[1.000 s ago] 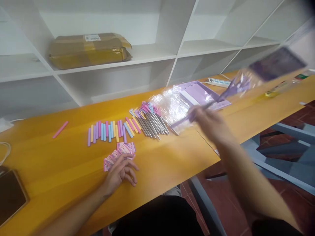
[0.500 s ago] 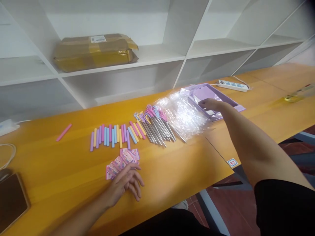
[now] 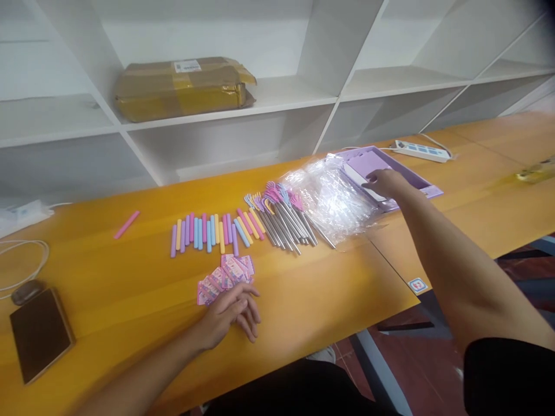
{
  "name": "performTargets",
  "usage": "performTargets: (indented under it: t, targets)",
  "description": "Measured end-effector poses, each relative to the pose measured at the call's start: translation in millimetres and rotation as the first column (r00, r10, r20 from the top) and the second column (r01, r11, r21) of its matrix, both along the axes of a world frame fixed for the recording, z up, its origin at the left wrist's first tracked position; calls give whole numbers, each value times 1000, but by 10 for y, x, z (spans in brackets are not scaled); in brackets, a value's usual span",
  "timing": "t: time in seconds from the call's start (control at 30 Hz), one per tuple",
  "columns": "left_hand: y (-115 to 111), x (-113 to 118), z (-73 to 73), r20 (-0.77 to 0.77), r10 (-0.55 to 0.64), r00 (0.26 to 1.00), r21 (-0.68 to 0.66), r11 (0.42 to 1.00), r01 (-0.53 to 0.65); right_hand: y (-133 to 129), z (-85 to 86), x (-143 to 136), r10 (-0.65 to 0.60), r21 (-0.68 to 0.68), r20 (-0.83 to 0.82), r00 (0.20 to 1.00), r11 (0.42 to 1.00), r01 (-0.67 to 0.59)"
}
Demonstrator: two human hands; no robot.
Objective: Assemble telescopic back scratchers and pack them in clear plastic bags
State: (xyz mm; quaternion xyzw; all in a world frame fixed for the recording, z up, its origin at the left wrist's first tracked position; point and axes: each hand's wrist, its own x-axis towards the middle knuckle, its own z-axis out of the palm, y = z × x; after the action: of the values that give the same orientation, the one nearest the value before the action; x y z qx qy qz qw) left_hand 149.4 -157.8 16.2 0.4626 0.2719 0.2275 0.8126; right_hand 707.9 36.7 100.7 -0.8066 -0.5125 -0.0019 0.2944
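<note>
My left hand (image 3: 236, 312) hovers or rests by the near edge of a fanned pile of pink printed cards (image 3: 225, 277). Its fingers are loosely apart and hold nothing. At the far right, my right hand (image 3: 384, 182) reaches into a shallow purple box (image 3: 418, 182), its fingers bent together at a white-edged flat piece (image 3: 359, 178). What lies between those fingertips is hidden. Left of the box spreads a heap of clear plastic bags (image 3: 329, 199). Beside them lie metal rods with colourful claw-shaped heads (image 3: 284, 216), then a row of pastel tubes (image 3: 210, 231).
One pink tube (image 3: 126, 224) lies apart on the left of the wooden table (image 3: 108, 277). A dark tablet-like slab (image 3: 41, 335), a mouse (image 3: 26, 292) and a white cable are at the left edge. A power strip (image 3: 421, 151) sits behind the box. A taped carton (image 3: 184, 89) occupies a shelf.
The view has shifted left, so things appear further right. My right hand stays at the box, where the white-edged piece now shows more. My left hand remains by the cards.
</note>
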Motion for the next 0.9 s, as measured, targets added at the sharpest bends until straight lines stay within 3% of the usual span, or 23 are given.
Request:
performTargets:
  t: [0.17, 0.33, 0.43, 0.6, 0.77, 0.9]
  targets:
    - [-3, 12, 32, -47, -19, 999, 61, 998, 22, -232, 77, -597, 19, 84, -19, 1000, 996, -17]
    - [-28, -5, 1, -72, -25, 997, 124, 992, 33, -636, -258, -1697, 293, 101, -7, 956, 951, -291]
    - [-46, -29, -39, -59, -13, 998, 146, 989, 22, -846, -498, -2170, 371, 137, 73, 926, 916, -378]
    - [-55, -49, -85, -23, -27, 999, 138, 990, 29, -928, -703, -2342, 408, 64, 180, 895, 903, -424]
    - [-56, -39, -55, -47, -38, 998, 134, 990, 44, -855, -740, -2371, 349, -38, 202, 915, 937, -348]
    - [-60, -31, -26, -71, -38, 997, 120, 992, 46, -831, -757, -2363, 329, -15, 168, 929, 944, -331]
